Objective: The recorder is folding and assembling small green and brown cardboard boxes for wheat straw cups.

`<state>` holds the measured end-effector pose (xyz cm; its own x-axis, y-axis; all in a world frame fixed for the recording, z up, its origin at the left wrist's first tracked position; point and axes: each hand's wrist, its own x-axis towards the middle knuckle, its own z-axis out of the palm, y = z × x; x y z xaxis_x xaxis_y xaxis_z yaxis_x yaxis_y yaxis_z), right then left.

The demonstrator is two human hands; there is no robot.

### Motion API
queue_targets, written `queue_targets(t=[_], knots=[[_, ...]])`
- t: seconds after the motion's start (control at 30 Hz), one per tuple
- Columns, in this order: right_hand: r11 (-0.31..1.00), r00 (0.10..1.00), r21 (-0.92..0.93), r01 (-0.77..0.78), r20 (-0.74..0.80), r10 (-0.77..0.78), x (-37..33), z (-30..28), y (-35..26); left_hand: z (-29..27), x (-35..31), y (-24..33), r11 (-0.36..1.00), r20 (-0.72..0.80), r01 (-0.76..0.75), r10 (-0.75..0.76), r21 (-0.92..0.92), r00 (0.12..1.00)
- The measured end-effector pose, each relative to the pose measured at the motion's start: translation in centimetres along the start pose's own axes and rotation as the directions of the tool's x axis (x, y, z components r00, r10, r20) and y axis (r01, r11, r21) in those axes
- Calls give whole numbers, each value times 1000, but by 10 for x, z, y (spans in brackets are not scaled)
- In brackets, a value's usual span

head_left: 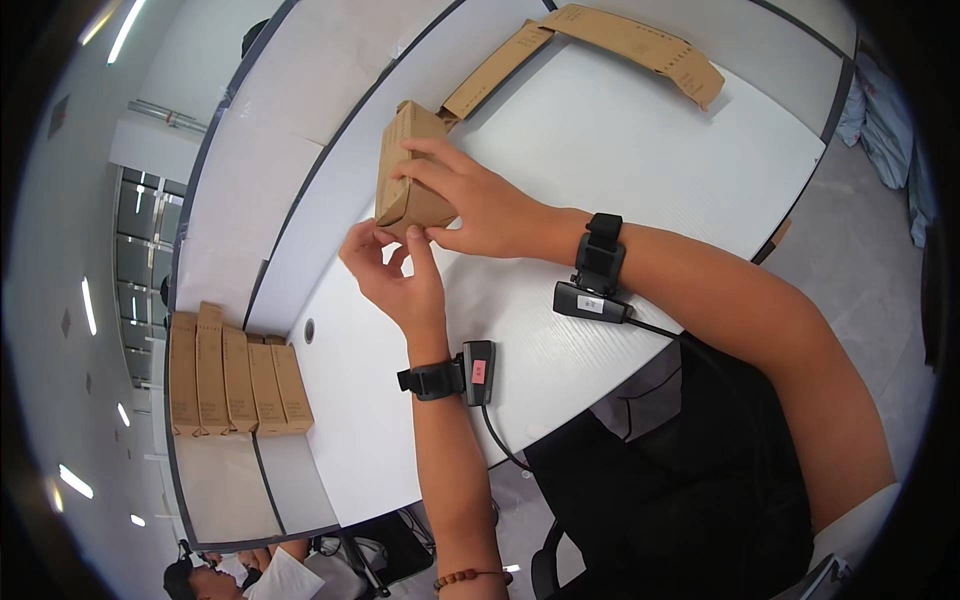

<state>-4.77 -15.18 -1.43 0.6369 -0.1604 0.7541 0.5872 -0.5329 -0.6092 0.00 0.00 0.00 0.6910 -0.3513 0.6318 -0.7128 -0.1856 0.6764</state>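
Observation:
A small brown cardboard box [418, 207] is held up over the left part of the white desk, its near end turned toward me. My right hand [480, 200] grips it from the right, with fingers spread over the upper side and the thumb at the near lower edge. My left hand [395, 285] is at the near end, thumb and fingertips closed on the edge of the box. The fingertips are partly hidden, as is the far side of the box. Each wrist wears a black strap with a small cabled device.
More brown boxes [620, 42] lie in a row along the far partition of the white desk [560, 340]. Several boxes [240, 380] stand side by side at the left. A round cable hole [309, 331] is in the desk. Another person [240, 580] sits beyond the partition, lower left.

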Motion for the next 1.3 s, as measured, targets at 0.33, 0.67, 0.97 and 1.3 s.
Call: queue_targets(t=[0.33, 0.67, 0.97, 1.3], knots=[[984, 1000, 177, 28, 4, -30, 3, -4, -2, 1, 4, 4, 980, 180, -94, 126, -174, 976], [999, 997, 14, 49, -57, -48, -6, 0, -4, -1, 7, -2, 954, 151, -286, 270, 90, 951], [968, 949, 61, -242, 225, 223, -11, 1, -1, -4, 7, -26, 896, -49, 156, -149, 416, 988], [952, 944, -38, -303, 123, 305, -9, -8, 47, -30, 12, -53, 930, -212, 329, -292, 165, 933]])
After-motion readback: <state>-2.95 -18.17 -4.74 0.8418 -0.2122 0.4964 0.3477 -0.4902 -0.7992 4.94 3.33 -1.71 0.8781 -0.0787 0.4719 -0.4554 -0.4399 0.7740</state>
